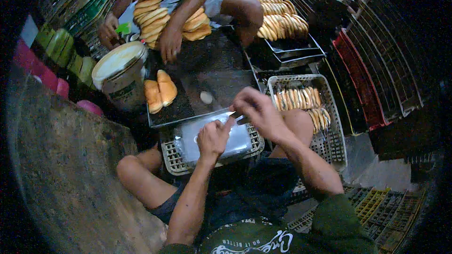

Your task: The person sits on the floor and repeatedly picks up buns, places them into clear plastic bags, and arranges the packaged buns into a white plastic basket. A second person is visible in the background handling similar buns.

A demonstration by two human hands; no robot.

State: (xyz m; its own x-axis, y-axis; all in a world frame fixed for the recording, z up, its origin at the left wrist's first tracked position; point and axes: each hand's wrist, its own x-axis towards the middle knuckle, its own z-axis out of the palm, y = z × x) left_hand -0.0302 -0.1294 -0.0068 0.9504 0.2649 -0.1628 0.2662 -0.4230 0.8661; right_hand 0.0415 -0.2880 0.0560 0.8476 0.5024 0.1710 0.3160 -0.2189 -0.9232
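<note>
My left hand (213,139) lies over a stack of clear plastic bags (190,148), its thumb and forefinger raised toward my other hand. Blurred by motion, my right hand (254,111) is curled close to the left fingertips, with a small dark and shiny thing between the two that I cannot make out. The bags rest on an upturned or shallow plastic basket (174,164) in front of me. Beyond them is a dark metal tray (222,56) with a few joined bread buns (160,91) at its left and a small whitish round thing (206,97) near its front edge.
Packed breads (298,99) stand in rows in a plastic crate (333,97) at right. Across the tray sits another person (176,24) among stacked buns (152,17), one hand by a lidded bucket (120,65). More filled breads (282,26) stand on trays behind. A red crate (358,81) is farther right.
</note>
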